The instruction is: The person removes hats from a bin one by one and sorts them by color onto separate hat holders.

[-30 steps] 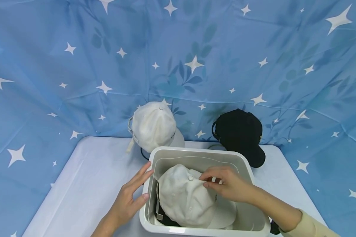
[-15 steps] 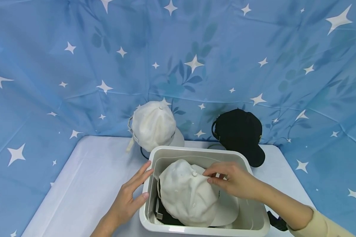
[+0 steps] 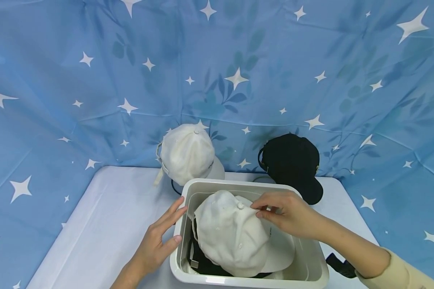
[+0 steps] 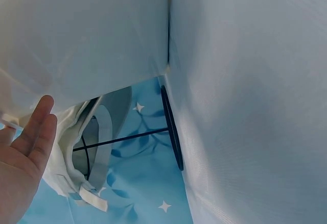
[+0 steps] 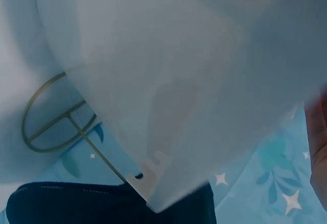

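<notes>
A white baseball cap (image 3: 231, 237) is inside the pale grey plastic bin (image 3: 253, 282), its brim to the right. My right hand (image 3: 291, 212) pinches the fabric of its crown beside the top button, thumb and fingertips together. Under the cap shows a black item (image 3: 207, 267) with a strap and a small light buckle. My left hand (image 3: 159, 237) has its fingers spread and touches the bin's left rim. In the left wrist view that hand (image 4: 30, 157) lies against the bin's outer wall (image 4: 92, 35). Only an edge of the right hand (image 5: 319, 152) appears in the right wrist view.
Behind the bin a second white cap (image 3: 188, 154) hangs on a stand with a black base (image 4: 173, 132). A black cap (image 3: 293, 160) is on a brass-coloured wire stand (image 5: 84, 132) at back right. A black object (image 3: 341, 266) lies right of the bin. A blue cloth (image 3: 217, 60) hangs behind.
My right hand has moved slightly up and to the right, drawing the white cap with it and uncovering more of the black item. The left hand has stayed on the rim.
</notes>
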Action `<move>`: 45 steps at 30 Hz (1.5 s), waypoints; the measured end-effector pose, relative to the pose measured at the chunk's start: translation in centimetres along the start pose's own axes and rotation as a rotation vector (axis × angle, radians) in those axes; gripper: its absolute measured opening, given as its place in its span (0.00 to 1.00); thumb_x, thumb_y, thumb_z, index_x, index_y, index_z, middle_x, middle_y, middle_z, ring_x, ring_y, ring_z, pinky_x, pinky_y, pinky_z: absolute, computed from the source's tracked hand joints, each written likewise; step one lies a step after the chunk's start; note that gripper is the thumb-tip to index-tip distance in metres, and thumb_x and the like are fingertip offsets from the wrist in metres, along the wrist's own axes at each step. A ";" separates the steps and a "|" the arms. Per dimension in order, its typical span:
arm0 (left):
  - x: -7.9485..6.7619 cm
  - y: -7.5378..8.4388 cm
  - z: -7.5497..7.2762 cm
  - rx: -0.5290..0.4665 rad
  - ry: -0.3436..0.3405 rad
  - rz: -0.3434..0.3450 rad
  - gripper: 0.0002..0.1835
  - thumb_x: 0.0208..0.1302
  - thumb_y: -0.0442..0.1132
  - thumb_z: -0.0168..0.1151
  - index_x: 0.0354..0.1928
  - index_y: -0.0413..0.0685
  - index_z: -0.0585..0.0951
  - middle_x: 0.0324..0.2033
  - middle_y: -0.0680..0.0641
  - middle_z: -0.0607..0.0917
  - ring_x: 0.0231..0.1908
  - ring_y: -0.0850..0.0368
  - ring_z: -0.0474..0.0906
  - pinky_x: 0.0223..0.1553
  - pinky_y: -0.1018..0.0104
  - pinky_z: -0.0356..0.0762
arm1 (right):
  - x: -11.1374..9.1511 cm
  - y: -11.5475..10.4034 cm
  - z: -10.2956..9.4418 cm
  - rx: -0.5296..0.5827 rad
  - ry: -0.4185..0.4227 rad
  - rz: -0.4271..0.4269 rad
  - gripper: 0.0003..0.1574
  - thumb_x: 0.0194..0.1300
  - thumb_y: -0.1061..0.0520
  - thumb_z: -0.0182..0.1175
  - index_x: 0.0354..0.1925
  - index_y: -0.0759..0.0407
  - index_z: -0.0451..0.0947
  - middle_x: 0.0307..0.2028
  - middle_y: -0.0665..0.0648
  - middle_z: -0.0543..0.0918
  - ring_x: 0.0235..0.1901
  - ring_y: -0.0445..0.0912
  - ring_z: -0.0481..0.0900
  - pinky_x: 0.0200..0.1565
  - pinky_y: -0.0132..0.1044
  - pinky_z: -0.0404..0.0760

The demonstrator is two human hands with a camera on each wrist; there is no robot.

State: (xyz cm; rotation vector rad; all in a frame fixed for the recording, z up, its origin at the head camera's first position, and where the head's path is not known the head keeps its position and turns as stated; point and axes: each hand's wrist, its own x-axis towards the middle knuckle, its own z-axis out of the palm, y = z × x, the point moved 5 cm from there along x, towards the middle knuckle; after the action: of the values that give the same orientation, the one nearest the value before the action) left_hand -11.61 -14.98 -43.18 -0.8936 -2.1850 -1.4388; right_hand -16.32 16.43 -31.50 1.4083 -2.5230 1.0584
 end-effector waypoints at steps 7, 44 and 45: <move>0.0 0.0 0.0 -0.001 -0.004 -0.014 0.35 0.62 0.29 0.58 0.74 0.40 0.72 0.78 0.39 0.65 0.76 0.49 0.63 0.72 0.72 0.60 | 0.4 -0.6 -1.2 -0.036 0.024 -0.014 0.22 0.58 0.73 0.73 0.47 0.52 0.89 0.41 0.46 0.89 0.35 0.38 0.83 0.35 0.30 0.86; -0.1 0.0 0.0 -0.005 -0.006 0.000 0.36 0.62 0.29 0.59 0.75 0.42 0.72 0.78 0.38 0.65 0.76 0.49 0.64 0.71 0.72 0.62 | 1.9 -3.3 -5.3 -0.117 0.118 -0.116 0.32 0.50 0.79 0.74 0.48 0.52 0.88 0.42 0.46 0.89 0.36 0.37 0.83 0.36 0.26 0.84; -0.1 0.0 0.0 -0.005 -0.005 0.000 0.35 0.62 0.29 0.59 0.75 0.42 0.72 0.78 0.38 0.65 0.76 0.49 0.64 0.72 0.72 0.62 | 2.0 -3.3 -5.4 -0.125 0.123 -0.117 0.32 0.50 0.80 0.74 0.48 0.52 0.88 0.42 0.46 0.89 0.36 0.37 0.83 0.36 0.26 0.84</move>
State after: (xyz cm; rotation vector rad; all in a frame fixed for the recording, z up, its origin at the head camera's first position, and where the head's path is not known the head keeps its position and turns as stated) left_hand -11.53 -15.00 -43.22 -0.8995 -2.1866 -1.4440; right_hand -16.30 17.04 -24.90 1.3930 -2.3461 0.9197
